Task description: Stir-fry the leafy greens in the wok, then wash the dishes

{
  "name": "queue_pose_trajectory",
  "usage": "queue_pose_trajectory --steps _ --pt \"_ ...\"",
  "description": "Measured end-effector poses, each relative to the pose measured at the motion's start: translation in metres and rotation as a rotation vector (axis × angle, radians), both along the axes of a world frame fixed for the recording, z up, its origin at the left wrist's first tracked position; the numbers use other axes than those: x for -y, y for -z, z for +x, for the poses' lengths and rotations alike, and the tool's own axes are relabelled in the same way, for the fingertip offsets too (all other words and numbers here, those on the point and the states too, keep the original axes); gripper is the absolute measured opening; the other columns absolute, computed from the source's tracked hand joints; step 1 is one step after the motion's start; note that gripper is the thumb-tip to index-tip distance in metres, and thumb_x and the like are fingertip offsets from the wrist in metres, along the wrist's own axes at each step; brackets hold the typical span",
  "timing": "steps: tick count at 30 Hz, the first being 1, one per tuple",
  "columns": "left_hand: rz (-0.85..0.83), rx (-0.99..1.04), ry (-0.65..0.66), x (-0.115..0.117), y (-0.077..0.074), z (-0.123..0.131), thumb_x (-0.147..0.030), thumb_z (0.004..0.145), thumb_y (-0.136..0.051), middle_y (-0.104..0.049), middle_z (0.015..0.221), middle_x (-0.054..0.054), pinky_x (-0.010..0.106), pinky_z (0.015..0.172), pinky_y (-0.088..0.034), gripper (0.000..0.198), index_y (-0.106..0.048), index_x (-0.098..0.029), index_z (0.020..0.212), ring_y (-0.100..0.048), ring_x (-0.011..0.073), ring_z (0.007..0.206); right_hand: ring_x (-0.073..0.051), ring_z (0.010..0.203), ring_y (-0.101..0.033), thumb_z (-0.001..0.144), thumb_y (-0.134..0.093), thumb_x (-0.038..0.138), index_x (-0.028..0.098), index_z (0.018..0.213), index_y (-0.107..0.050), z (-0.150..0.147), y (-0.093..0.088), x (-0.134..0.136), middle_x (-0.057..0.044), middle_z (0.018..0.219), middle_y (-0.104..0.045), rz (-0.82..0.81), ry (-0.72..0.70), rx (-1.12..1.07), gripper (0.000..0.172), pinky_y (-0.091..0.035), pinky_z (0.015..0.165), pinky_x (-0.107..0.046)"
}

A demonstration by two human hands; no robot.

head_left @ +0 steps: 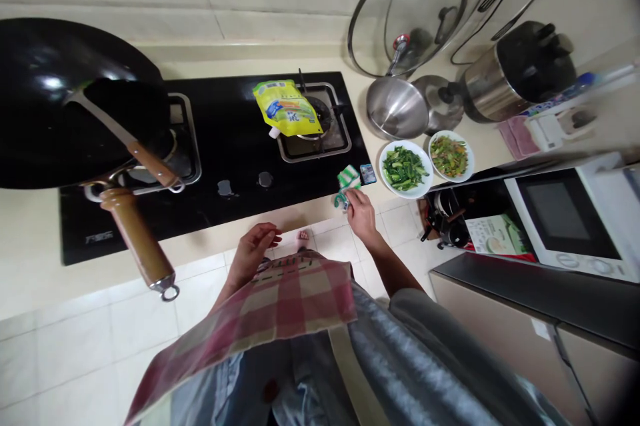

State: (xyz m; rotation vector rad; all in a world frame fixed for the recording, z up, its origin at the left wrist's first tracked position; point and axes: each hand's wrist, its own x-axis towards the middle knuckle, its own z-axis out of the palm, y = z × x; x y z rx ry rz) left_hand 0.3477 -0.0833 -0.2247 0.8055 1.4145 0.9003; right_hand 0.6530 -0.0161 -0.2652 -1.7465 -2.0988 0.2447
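My right hand (362,214) pinches a green-and-white striped cloth (349,177) at the front right corner of the black gas hob (240,166). Part of the cloth hangs over the counter's front edge. Just beside it lies a small dark blue packet (368,174). My left hand (256,247) is in front of the hob's edge, its fingers loosely curled and apart, with nothing visible in them. A yellow spouted pouch (290,109) rests on the right burner (333,123), well beyond both hands.
At left a black wok (65,113) holds a wooden-handled spatula (150,163); the wok's handle (137,239) juts past the counter. To the right stand two vegetable plates (385,176) (471,163), a steel bowl (397,109), a glass lid (355,33), a pot (490,83) and a microwave (565,206).
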Motion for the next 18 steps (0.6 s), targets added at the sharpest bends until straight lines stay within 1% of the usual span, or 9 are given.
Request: queue_pose_trajectory --steps 1,2,4,6,8,10,12,15,18 --pt "0.042 -0.063 0.023 0.0 0.003 0.001 -0.056 0.076 -0.074 -0.073 0.093 0.009 0.037 0.075 -0.057 0.049 -0.064 -0.016 0.102 -0.07 0.021 0.077 -0.025 0.121 -0.052 0.088 -0.044 0.01 0.015 0.126 -0.065 0.008 0.001 0.006 -0.014 0.136 -0.058 0.045 -0.008 -0.024 0.044 -0.046 0.106 -0.038" --pt "0.107 -0.16 0.054 -0.001 0.006 0.003 -0.055 0.08 -0.07 -0.073 0.096 0.01 0.039 0.076 -0.057 0.045 -0.064 -0.016 0.103 -0.07 0.0217 0.079 -0.026 0.125 -0.05 0.087 -0.046 0.011 0.016 0.124 -0.066 0.016 0.002 0.011 -0.014 0.138 -0.055 0.086 0.021 -0.03 0.042 -0.045 0.107 -0.04" --pt "0.307 -0.437 0.133 -0.007 0.012 0.005 -0.047 0.085 -0.067 -0.071 0.105 0.012 0.043 0.082 -0.057 0.036 -0.066 -0.017 0.104 -0.069 0.025 0.091 -0.03 0.128 -0.046 0.086 -0.049 0.014 0.015 0.119 -0.068 0.028 0.007 0.016 -0.016 0.142 -0.05 0.125 0.118 0.006 0.038 -0.044 0.107 -0.047" --pt "0.531 -0.723 0.242 -0.017 0.021 0.006 -0.038 0.088 -0.066 -0.068 0.118 0.014 0.049 0.093 -0.053 0.027 -0.069 -0.018 0.105 -0.065 0.0297 0.106 -0.031 0.127 -0.045 0.086 -0.05 0.015 0.013 0.118 -0.067 0.033 0.016 0.019 -0.018 0.141 -0.05 0.107 0.167 0.058 0.037 -0.044 0.106 -0.049" --pt "0.679 -0.904 0.356 -0.027 0.032 0.008 -0.032 0.09 -0.063 -0.065 0.126 0.016 0.054 0.098 -0.05 0.022 -0.071 -0.019 0.106 -0.06 0.0331 0.113 -0.03 0.124 -0.047 0.089 -0.047 0.016 0.011 0.122 -0.065 0.027 0.025 0.023 -0.02 0.138 -0.052 0.077 0.155 0.098 0.038 -0.045 0.104 -0.048" --pt "0.727 -0.991 0.421 -0.031 0.042 0.009 -0.027 0.091 -0.06 -0.064 0.127 0.017 0.055 0.097 -0.049 0.019 -0.072 -0.018 0.103 -0.059 0.0339 0.114 -0.031 0.121 -0.047 0.093 -0.045 0.018 0.008 0.125 -0.064 0.011 0.032 0.031 -0.022 0.136 -0.052 0.062 0.111 0.123 0.039 -0.045 0.103 -0.047" --pt "0.72 -1.024 0.414 -0.026 0.048 0.008 -0.025 0.092 -0.058 -0.065 0.127 0.015 0.053 0.098 -0.049 0.018 -0.072 -0.018 0.102 -0.058 0.0331 0.115 -0.031 0.119 -0.047 0.096 -0.042 0.019 0.006 0.124 -0.064 -0.013 0.034 0.042 -0.024 0.134 -0.053 0.058 0.043 0.129 0.038 -0.045 0.101 -0.047" --pt "0.677 -1.014 0.345 -0.011 0.048 0.0 -0.023 0.093 -0.056 -0.068 0.119 0.012 0.049 0.1 -0.05 0.02 -0.071 -0.019 0.107 -0.058 0.029 0.113 -0.033 0.116 -0.048 0.098 -0.039 0.02 0.005 0.122 -0.065 -0.054 0.03 0.053 -0.027 0.133 -0.054 0.087 -0.089 0.099 0.039 -0.045 0.098 -0.048" --pt "0.628 -1.037 0.214 0.002 0.045 -0.021 -0.023 0.095 -0.055 -0.068 0.117 0.013 0.048 0.097 -0.051 0.021 -0.071 -0.018 0.108 -0.059 0.027 0.109 -0.034 0.114 -0.049 0.099 -0.039 0.022 0.003 0.122 -0.064 -0.099 0.025 0.053 -0.029 0.132 -0.054 0.118 -0.246 0.057 0.039 -0.046 0.097 -0.048"
